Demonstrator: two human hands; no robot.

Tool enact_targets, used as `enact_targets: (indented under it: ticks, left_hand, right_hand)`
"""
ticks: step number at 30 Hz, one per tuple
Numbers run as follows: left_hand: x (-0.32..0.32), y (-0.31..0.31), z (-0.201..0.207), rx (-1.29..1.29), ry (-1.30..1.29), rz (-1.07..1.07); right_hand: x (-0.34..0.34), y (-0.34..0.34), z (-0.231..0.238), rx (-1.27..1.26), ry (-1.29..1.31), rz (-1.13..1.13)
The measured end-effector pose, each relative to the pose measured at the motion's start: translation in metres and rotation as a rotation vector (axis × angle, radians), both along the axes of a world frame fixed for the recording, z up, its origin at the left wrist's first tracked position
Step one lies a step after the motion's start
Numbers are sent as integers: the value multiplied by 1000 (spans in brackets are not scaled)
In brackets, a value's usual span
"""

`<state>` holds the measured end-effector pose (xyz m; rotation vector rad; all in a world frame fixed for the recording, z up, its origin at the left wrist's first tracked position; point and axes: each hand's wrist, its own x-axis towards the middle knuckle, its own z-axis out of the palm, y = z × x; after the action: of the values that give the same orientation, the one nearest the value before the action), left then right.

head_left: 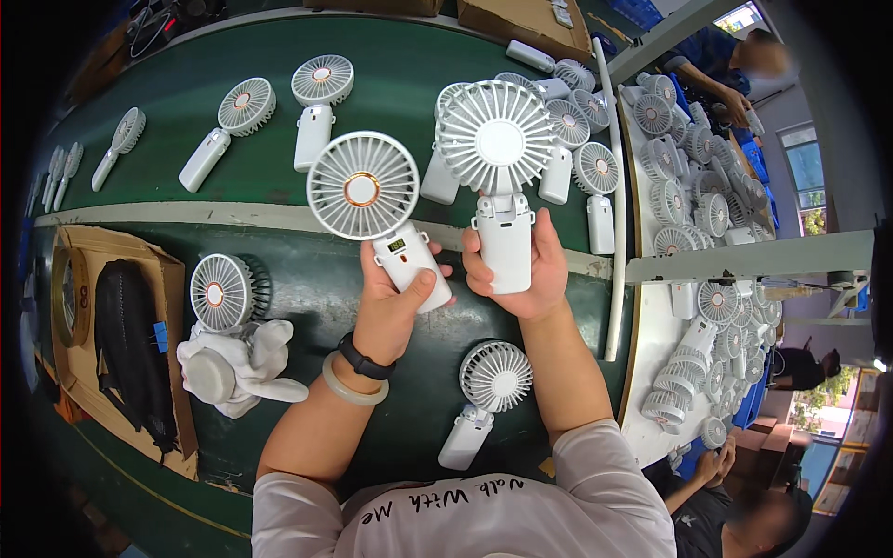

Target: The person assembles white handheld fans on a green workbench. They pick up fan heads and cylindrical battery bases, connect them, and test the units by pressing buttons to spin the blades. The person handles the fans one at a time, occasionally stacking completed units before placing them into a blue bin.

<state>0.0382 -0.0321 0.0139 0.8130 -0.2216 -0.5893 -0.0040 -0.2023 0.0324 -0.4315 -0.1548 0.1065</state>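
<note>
My left hand (383, 316) is closed round the handle of a white handheld fan (361, 189). Its orange-ringed grille faces me, a small display glows on the handle, and my thumb lies just below a tiny orange button. In my right hand (547, 274) is a second white handheld fan (502, 141), held upright beside the first with its back grille and hinge toward me. Another handheld fan (496, 377) lies on the green bench (307, 270) between my forearms. Left of my left arm, a fan (221, 292) rests by white gloves and a roll of tape (208, 376).
A green conveyor belt (251, 42) beyond the bench carries several handheld fans. Farther right, a white pipe (612, 214) borders a table (651, 391) crowded with fans, where co-workers handle them. At left stands a cardboard box (177, 279) holding a black pouch (132, 353).
</note>
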Motion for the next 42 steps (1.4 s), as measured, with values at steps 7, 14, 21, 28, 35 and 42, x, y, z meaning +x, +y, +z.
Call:
enact_targets:
  ticks: [7,14,21,28,35,42]
  left_hand:
    - [2,0,-3,109,-57,-6]
    - [5,7,-7,150,23,-145]
    - [2,3,-8,23,-23,-115]
    - [3,5,-7,-5,15,-164]
    - [2,3,-3,-23,-8,-201]
    - [1,5,4,-72,113,-221]
  right_hand:
    - [0,-3,-6,-125,42,-143]
    - [-4,8,0,-581,180,-342]
    - [-2,8,-5,-840,176,-516]
    - [-2,9,-5,-798,159,-490]
    - [-2,9,-6,-785,149,-479]
    - [4,3,3,-1587,-211,-603]
